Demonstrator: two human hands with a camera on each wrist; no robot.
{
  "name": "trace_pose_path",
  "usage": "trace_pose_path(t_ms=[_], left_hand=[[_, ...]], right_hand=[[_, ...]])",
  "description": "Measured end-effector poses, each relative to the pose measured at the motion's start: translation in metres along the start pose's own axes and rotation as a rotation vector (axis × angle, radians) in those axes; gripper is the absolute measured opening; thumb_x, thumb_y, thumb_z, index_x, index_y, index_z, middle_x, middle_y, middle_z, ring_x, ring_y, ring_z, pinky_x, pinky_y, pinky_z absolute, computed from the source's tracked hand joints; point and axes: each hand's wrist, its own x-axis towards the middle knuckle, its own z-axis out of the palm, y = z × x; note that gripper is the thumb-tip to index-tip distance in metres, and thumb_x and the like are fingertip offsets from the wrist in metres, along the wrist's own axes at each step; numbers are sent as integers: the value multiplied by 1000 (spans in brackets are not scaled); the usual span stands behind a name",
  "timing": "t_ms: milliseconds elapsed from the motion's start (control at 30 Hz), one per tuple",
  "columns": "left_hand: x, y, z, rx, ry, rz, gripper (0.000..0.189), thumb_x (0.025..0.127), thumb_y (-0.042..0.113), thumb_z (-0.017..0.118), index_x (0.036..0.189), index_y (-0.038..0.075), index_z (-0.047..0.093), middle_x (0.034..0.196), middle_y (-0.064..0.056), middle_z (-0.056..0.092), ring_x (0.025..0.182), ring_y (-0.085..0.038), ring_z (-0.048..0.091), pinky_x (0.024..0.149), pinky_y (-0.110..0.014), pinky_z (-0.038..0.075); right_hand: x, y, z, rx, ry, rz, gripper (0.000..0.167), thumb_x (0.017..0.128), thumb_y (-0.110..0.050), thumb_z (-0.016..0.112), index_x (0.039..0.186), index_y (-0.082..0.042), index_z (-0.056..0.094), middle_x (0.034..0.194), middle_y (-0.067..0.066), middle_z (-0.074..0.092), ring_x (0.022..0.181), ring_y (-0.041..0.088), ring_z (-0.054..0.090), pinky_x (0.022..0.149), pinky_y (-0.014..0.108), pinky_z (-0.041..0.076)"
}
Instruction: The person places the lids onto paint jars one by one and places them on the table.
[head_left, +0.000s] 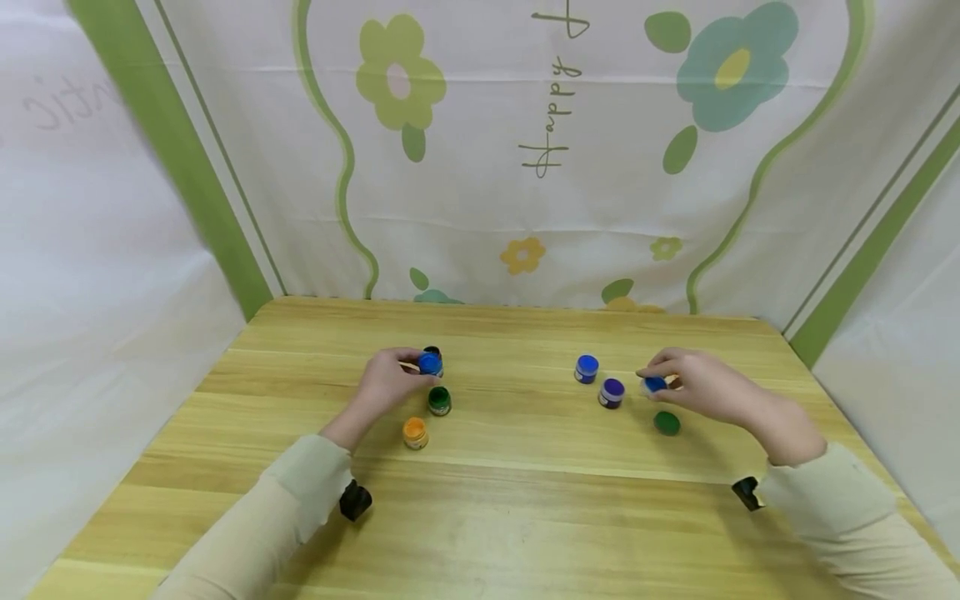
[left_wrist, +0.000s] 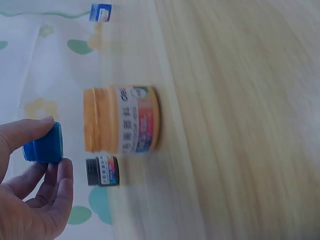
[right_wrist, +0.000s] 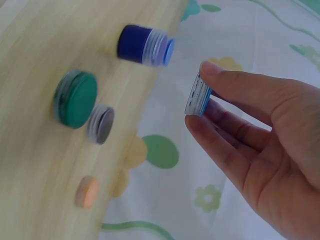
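- Blue jar (head_left: 431,364), squat and round, we pinch between thumb and fingers of our left hand (head_left: 386,385), above the wood-grained table (head_left: 487,517), near the cylindrical green jar (head_left: 440,402).
- Blue lid (right_wrist: 198,96), a shallow ridged disc, we grip by thumb and fingertips of our right hand (head_left: 708,390), near the flat, round green lid (head_left: 667,423).

The blue jar (left_wrist: 48,145) looks smooth plastic, the tabletop (head_left: 510,533) faintly glossy wood, the backdrop (head_left: 465,192) matt cloth.
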Motion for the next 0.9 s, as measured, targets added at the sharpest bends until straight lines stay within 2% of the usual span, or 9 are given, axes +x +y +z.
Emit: trace_pose_path(t_ms=[533, 767, 900], left_hand=[[0, 16, 19, -34, -71, 27, 51, 85, 13, 85, 131, -1, 67, 115, -16, 69, 104, -29, 66, 83, -38, 59], [-3, 23, 28, -61, -128, 47, 45, 83, 11, 87, 125, 1, 71, 111, -11, 69, 98, -25, 67, 80, -36, 59], [-6, 28, 31, -81, -136, 67, 45, 83, 10, 87, 124, 0, 72, 110, -11, 70, 98, -25, 68, 81, -37, 60]], right_hand=[[23, -38, -2, -17, 11, -131, 34, 88, -5, 81, 121, 2, 74, 112, 9, 66, 83, 13, 63, 68, 29, 55], [39, -51, 3, 3, -12, -180, 35, 90, -7, 80, 123, 2, 73, 112, 9, 65, 89, 16, 64, 71, 29, 55], [46, -57, 5, -3, -1, -221, 34, 90, -7, 80, 122, 1, 73, 115, 11, 66, 93, 20, 67, 73, 30, 57]])
